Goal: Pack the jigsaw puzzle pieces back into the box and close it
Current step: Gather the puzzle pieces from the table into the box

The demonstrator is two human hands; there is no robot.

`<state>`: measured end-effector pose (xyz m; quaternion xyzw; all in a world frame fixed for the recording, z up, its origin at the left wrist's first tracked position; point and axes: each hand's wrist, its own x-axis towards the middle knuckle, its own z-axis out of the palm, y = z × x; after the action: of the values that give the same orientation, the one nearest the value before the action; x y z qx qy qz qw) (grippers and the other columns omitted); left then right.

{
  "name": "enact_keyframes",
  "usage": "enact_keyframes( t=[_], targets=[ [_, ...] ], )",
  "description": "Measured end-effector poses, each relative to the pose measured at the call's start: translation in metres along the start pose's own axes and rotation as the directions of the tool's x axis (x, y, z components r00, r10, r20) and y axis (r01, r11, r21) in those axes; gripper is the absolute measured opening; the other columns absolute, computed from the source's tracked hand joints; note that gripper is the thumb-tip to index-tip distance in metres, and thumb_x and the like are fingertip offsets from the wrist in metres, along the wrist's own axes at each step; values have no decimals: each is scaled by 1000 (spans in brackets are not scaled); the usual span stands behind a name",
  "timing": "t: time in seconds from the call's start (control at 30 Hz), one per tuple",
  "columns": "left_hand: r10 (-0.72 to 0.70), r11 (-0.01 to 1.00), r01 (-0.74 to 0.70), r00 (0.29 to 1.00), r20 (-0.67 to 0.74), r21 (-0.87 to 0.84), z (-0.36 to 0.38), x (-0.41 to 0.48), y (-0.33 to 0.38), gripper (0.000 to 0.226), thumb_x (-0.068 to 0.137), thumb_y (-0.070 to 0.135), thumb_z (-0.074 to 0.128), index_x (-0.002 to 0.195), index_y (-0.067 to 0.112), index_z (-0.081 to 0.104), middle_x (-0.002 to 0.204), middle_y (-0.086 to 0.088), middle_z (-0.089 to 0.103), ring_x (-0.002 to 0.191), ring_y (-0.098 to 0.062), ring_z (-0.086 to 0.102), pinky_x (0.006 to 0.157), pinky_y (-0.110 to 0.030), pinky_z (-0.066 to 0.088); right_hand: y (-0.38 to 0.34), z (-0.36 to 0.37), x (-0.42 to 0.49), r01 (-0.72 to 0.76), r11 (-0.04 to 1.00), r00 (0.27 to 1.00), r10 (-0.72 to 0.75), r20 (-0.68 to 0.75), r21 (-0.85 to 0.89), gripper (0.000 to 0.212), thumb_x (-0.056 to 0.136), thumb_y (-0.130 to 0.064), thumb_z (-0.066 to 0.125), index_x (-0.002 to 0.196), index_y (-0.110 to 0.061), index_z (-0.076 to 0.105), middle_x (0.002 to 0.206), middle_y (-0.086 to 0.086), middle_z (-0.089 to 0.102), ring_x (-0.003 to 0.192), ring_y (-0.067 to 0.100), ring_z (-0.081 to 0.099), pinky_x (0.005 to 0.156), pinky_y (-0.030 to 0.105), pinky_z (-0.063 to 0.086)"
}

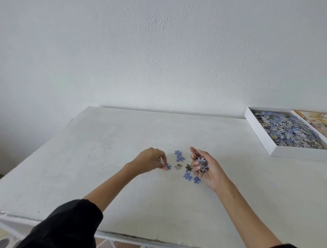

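The person is leaning over the table [121, 131] with both hands working close together. The left hand [150, 158] is pinching a single blue piece [168, 166] between thumb and fingertips, right down at the surface. The right hand [210, 172] is lying palm up just to the right of it, its fingers loosely cupping a handful of pieces [202, 164]. Between the two hands the loose pieces [180, 158] are lying scattered, about half a dozen, all within easy reach of either hand.

What matters is where the box [260, 135] is sitting. It is well off to the right of the right hand and farther from the person. It is lying open and heaped with pieces, its long side running away toward the wall. The right hand is clearly the nearer one and is carrying the load. So I would judge that the left is feeding pieces across into the right palm, and the right will be making the trip out to the box. What looks like the lid [320, 122] is resting just beyond the box, on its far right side.
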<state>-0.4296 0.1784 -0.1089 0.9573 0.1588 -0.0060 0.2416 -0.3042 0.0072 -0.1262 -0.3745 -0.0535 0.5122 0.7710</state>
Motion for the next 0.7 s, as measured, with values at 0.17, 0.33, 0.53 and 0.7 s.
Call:
enact_keyframes(
  t=[0.17,0.33,0.53,0.7],
  targets=[
    [10,998,-5,997,78,-58,-2,4,-3,21,81,27,70,93,14,58,57,10,38,52,-3,33,51,-16,24,-1,0,-3,-11,999,999,9,-34,-43,21,89,-16,48,102,-7,62,66,0,56,41,5,42,36,13,37],
    [77,992,-73,996,40,-104,2,2,-5,24,82,24,68,103,16,58,57,3,33,52,-10,27,51,-21,21,-3,-3,-5,-17,998,999,14,-45,-55,21,91,-15,46,104,-8,62,66,-1,54,40,4,41,37,12,34],
    [63,998,-60,990,125,-28,-3,8,-2,23,84,23,67,101,9,59,57,9,37,50,-4,33,51,-16,25,-1,-2,-4,-27,997,999,24,-49,-76,21,91,-15,46,103,-8,62,67,-1,54,40,4,40,37,13,35],
    [61,996,-71,986,156,59,-6,11,1,23,84,27,66,100,12,58,61,11,41,55,-3,38,53,-18,27,-2,-1,-5,-26,993,998,20,-52,-116,22,91,-15,47,104,-7,64,66,0,55,40,4,41,37,13,36]
  ],
)
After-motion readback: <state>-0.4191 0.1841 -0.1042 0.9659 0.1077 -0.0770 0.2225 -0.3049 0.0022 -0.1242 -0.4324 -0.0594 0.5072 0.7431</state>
